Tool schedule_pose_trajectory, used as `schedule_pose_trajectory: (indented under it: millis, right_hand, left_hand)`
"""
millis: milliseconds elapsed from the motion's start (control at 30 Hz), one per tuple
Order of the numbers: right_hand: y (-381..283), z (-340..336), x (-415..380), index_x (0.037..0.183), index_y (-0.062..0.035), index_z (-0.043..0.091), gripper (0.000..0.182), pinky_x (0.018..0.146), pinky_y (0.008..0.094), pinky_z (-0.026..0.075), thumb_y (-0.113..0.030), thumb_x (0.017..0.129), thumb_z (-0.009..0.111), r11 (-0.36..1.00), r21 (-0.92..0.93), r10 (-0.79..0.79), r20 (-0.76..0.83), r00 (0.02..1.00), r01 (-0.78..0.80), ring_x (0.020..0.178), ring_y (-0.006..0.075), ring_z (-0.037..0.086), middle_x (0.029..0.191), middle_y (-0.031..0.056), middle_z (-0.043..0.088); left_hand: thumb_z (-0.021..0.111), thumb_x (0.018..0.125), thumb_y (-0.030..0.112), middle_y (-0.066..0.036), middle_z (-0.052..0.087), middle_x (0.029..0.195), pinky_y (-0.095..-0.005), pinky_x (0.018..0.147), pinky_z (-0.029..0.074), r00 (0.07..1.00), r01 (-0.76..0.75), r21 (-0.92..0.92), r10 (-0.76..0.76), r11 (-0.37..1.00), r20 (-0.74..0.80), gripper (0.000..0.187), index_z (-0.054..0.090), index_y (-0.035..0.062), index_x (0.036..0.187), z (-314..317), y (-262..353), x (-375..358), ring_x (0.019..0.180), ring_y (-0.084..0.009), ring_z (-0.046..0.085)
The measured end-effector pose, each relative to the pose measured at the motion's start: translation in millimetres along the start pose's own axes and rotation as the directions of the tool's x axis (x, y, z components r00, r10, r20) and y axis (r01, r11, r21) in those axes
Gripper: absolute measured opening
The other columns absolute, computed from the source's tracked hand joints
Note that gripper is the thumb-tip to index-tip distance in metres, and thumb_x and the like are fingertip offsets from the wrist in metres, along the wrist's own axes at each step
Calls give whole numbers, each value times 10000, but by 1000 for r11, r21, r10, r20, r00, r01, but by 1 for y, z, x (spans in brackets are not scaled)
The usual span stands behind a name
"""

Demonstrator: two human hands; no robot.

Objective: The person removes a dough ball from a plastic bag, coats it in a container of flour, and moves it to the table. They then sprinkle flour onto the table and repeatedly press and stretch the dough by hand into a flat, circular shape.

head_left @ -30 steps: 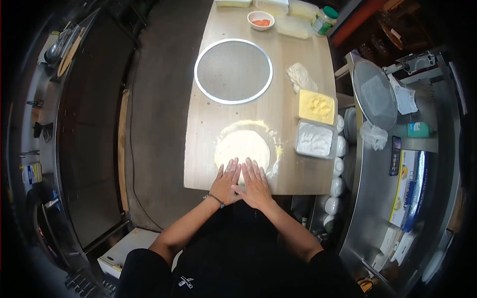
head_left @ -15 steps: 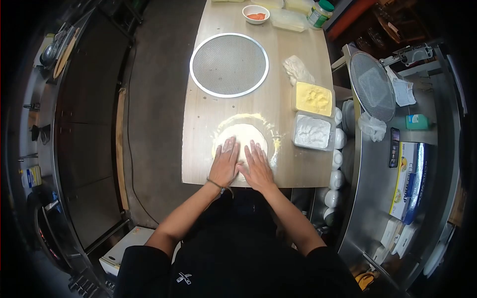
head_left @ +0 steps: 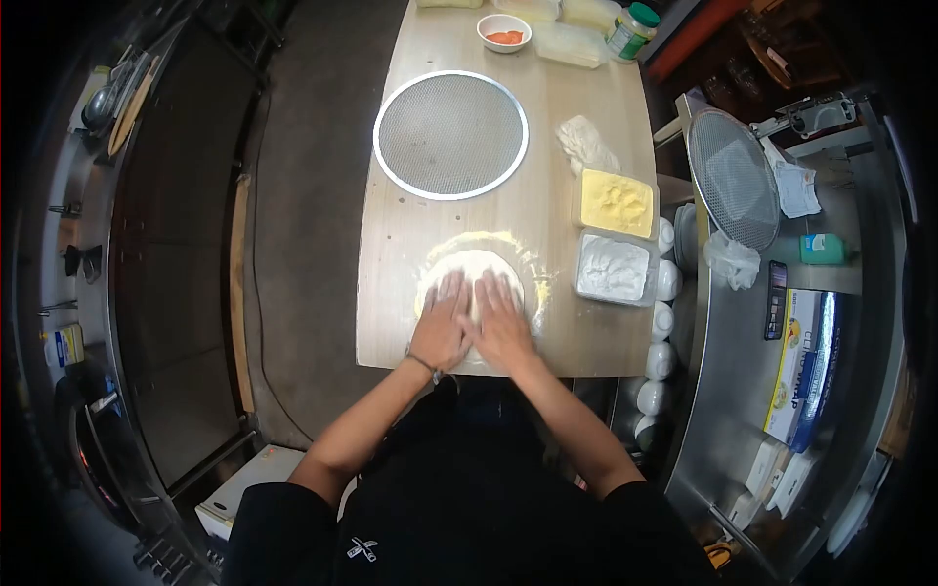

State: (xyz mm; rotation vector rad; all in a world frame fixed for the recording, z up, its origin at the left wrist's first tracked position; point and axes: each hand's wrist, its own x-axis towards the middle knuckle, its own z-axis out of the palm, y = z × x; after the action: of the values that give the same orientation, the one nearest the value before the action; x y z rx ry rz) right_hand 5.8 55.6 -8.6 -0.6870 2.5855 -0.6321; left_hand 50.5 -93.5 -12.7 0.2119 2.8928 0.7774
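Observation:
A round, flat piece of dough (head_left: pixel 479 261) lies near the front edge of the wooden table (head_left: pixel 576 342), ringed by scattered yellow and white flour (head_left: pixel 532 264). My left hand (head_left: pixel 442 322) rests flat on its left half, fingers stretched away from me. On the right half lies my right hand (head_left: pixel 503 322), also flat with straight fingers. The thumbs come close together in the middle. Both hands cover the near part of the dough, and their fingertips are slightly blurred.
Beyond the dough lies a round mesh pizza screen (head_left: pixel 450 135). At right stand a tub of yellow flour (head_left: pixel 618 202), a tub of white flour (head_left: pixel 613 267) and a crumpled plastic bag (head_left: pixel 586 145). A small bowl (head_left: pixel 504 34) and a green-lidded jar (head_left: pixel 632 31) sit at the far end.
Both hands stay pressed on the dough, with the fingers shifted slightly. The whole scene sits a little lower in view, as the camera has tilted slightly.

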Motion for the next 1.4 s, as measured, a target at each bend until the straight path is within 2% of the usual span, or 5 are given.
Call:
schedule_pose_trajectory:
  millis: [433, 500, 700, 933, 1400]
  right_hand:
    - [15, -20, 33, 1384, 46, 336, 857, 980, 418, 402, -288, 731, 780, 968, 100, 244, -131, 961, -232, 1156, 340, 510, 1293, 250, 485]
    - [20, -28, 50, 1355, 51, 382, 823, 909, 380, 462, -250, 713, 797, 926, 169, 343, -3, 939, -338, 1045, 331, 594, 1201, 227, 575]
    - [33, -96, 26, 1055, 23, 616, 309, 805, 289, 465, -98, 788, 711, 537, 842, -1, 64, 998, -53, 876, 133, 608, 969, 111, 671]
    - [41, -90, -23, 1016, -5, 583, 280, 903, 375, 441, 40, 740, 594, 909, 275, -244, -256, 935, 312, 1028, 259, 576, 976, 112, 639]
    - [9, 12, 34, 1440, 4, 291, 646, 1155, 423, 150, -409, 954, 399, 994, -106, -30, -217, 976, 7, 1413, 294, 215, 1525, 146, 246]
  left_hand:
    - [806, 671, 226, -279, 520, 1259, -344, 938, 433, 859, 452, -205, -485, 868, -162, 846, 389, -76, 1343, -20, -12, 19, 1134, -340, 538]
    - [802, 682, 206, -169, 656, 1000, -323, 810, 492, 743, 669, -403, -583, 625, 329, 707, 498, -38, 1272, -27, -27, 33, 869, -254, 639]
    - [677, 842, 89, -42, 623, 763, -232, 608, 447, 936, 190, -872, -352, 451, 22, 222, 552, 9, 1006, -93, 14, 8, 686, -58, 553]
    - [611, 777, 33, -122, 654, 793, -408, 675, 507, 958, -208, -334, 121, 919, -261, 284, 589, 67, 1058, -78, 11, -10, 693, -312, 625]
    - [439, 910, 269, -179, 220, 1530, -461, 1151, 156, 977, 209, 152, -202, 966, -61, 624, 267, -19, 1436, 18, -3, 30, 1407, -309, 239]
